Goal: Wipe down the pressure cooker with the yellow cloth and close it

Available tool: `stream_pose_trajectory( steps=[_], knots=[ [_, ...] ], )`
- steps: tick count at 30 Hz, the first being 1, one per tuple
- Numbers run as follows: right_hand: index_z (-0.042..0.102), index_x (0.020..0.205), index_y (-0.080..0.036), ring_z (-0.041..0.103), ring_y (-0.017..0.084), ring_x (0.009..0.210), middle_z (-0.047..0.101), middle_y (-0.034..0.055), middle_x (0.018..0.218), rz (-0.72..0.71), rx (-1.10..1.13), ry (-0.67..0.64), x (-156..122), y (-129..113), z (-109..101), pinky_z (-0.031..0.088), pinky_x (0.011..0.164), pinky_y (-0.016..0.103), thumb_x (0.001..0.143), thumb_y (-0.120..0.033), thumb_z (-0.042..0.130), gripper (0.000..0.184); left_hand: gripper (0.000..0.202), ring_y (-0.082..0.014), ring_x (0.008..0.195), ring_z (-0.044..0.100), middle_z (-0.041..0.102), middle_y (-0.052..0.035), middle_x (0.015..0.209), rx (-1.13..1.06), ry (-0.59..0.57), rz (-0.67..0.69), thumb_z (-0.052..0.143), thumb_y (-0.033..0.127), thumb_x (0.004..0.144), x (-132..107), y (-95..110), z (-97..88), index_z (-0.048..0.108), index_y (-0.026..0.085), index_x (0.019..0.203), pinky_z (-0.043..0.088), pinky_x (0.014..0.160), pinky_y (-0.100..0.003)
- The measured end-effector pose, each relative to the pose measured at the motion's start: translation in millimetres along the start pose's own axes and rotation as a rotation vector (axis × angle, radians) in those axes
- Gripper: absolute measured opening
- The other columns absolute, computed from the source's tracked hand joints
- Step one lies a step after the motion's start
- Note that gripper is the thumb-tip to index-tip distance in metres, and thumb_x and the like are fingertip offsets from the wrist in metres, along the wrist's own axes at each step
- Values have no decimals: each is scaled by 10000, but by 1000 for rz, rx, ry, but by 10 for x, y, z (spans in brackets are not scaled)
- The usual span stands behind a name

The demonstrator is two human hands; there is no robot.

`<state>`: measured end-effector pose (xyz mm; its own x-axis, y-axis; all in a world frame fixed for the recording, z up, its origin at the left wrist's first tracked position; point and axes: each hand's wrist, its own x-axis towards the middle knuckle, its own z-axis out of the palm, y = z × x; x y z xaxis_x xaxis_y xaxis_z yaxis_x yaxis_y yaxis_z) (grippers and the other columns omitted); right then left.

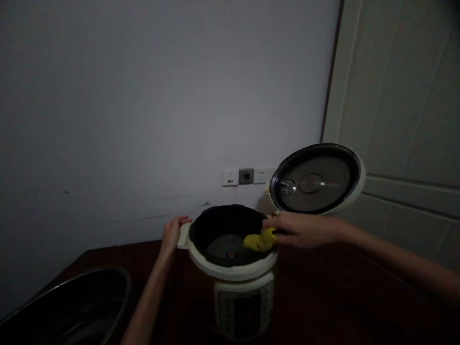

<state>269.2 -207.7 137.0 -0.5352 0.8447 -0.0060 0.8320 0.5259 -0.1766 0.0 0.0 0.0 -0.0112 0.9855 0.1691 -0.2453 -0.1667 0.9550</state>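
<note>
A white electric pressure cooker (247, 274) stands on the dark red table, its round lid (323, 182) raised at the right. Its dark inside shows a small round knob at the bottom. My left hand (174, 233) grips the white side handle (183, 236) at the cooker's left, with some fingers stretched over it. Over the right part of the opening is my right hand (296, 229), fingers closed on a bunched yellow cloth (259, 240). The cloth hangs inside the rim; whether it touches the inner wall I cannot tell.
A large metal basin (124, 282) is at the lower left on the table (143, 254). Behind the cooker, wall sockets (246, 176) line the pale wall. A light panelled door (402, 96) rises at the right, behind the lid. The scene is dim.
</note>
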Motion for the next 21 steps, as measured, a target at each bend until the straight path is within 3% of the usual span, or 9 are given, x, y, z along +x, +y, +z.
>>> stream_pose_trajectory(
  steps=[5, 7, 10, 13, 17, 21],
  knots=[
    [515, 950, -123, 545, 157, 665, 605, 76, 770, 312, -295, 470, 98, 69, -103, 354, 586, 253, 857, -242, 421, 177, 192, -184, 624, 644, 713, -48, 677, 83, 8, 66, 518, 232, 640, 21, -4, -17, 670, 148, 721, 482, 596, -254],
    [499, 1010, -110, 577, 190, 709, 624, 107, 816, 455, -468, 538, 202, 116, -82, 356, 605, 269, 869, -239, 410, 211, 190, -182, 609, 636, 710, -44, 662, 101, 1, 68, 515, 220, 619, 17, 11, -19, 672, 159, 706, 482, 596, -256],
    [459, 1111, -114, 621, 223, 783, 640, 144, 930, 593, -582, 491, 373, 188, 1, 385, 633, 283, 913, -229, 348, 255, 189, -184, 597, 627, 700, -42, 630, 137, -2, 76, 510, 209, 595, 15, 25, -21, 677, 167, 673, 477, 588, -253],
    [483, 1101, -117, 634, 259, 866, 642, 167, 974, 658, -549, 444, 510, 265, 115, 419, 685, 309, 919, -240, 344, 260, 208, -186, 598, 625, 699, -42, 631, 180, -8, 107, 512, 229, 588, 24, 16, -32, 687, 168, 681, 473, 579, -251],
    [534, 1024, -101, 638, 281, 897, 647, 189, 966, 675, -486, 420, 593, 356, 279, 439, 703, 315, 886, -250, 396, 246, 241, -190, 599, 624, 698, -51, 639, 212, -17, 124, 527, 280, 586, 43, -11, -56, 694, 158, 707, 472, 562, -254],
    [523, 1062, -82, 651, 270, 864, 659, 181, 949, 651, -423, 395, 601, 404, 399, 452, 684, 297, 840, -321, 491, 327, 281, -192, 595, 620, 696, -54, 648, 225, -32, 112, 533, 309, 571, 53, -26, -69, 700, 153, 734, 467, 551, -257]
  ],
)
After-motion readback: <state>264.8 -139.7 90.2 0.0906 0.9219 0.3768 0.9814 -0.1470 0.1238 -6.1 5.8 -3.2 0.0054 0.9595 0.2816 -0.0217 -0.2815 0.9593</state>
